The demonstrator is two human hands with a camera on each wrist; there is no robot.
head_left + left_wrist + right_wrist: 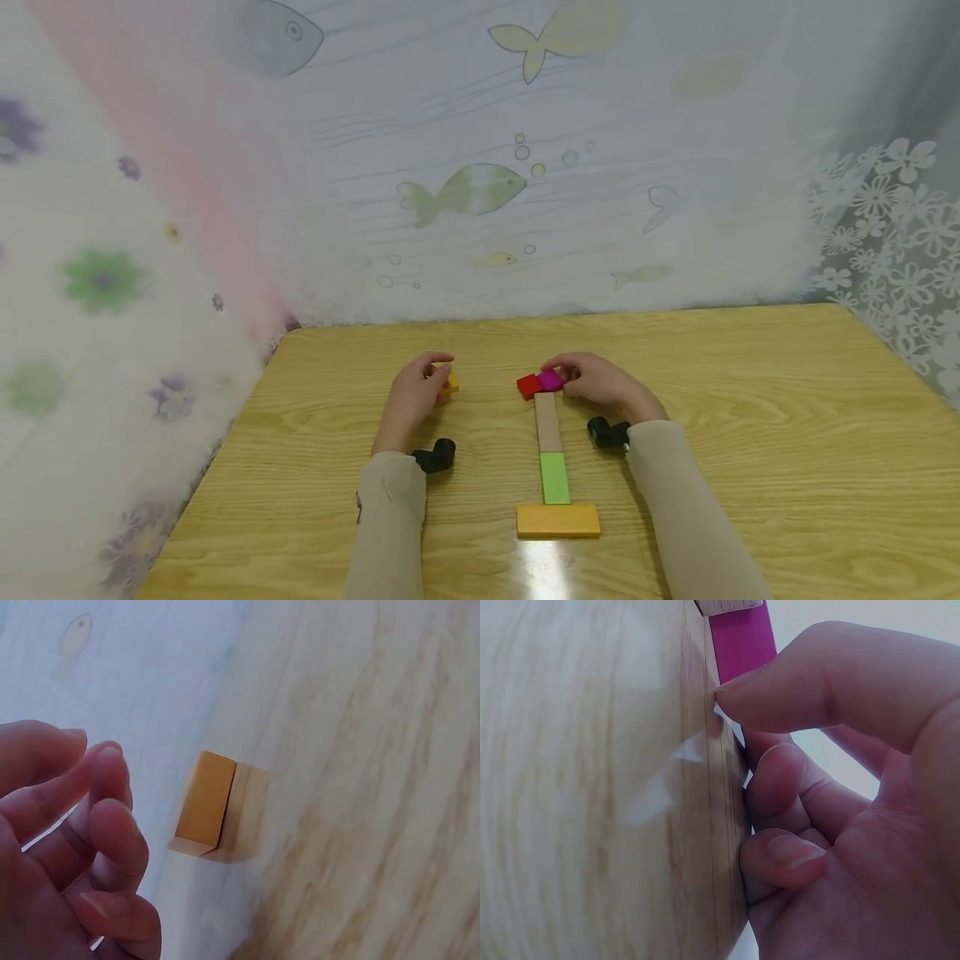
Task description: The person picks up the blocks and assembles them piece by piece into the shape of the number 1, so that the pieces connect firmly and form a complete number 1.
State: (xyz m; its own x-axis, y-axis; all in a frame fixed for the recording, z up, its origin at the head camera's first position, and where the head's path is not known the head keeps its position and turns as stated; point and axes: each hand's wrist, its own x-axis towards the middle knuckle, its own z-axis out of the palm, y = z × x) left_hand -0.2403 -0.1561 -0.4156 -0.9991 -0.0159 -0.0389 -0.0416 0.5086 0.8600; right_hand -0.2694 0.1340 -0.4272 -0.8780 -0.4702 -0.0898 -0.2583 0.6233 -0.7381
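Observation:
My right hand (600, 383) pinches a magenta block (551, 381) at its right end. In the right wrist view, a fingertip lies against that block (744, 643), and the other fingers curl below it. Touching its left side is a red block (529, 386). Both sit at the far end of a natural wood block (548, 422). My left hand (412, 392) hovers beside a yellow-orange block (452, 383), partly hidden by the fingers. The left wrist view has this block (206, 801) on the table, apart from the loosely bent fingers, which hold nothing.
A green block (555, 478) continues the line toward me from the wood block. Crosswise at the near end lies a long orange block (558, 521). All rest on a wood-grain table (787, 433), with a patterned curtain (450, 125) behind.

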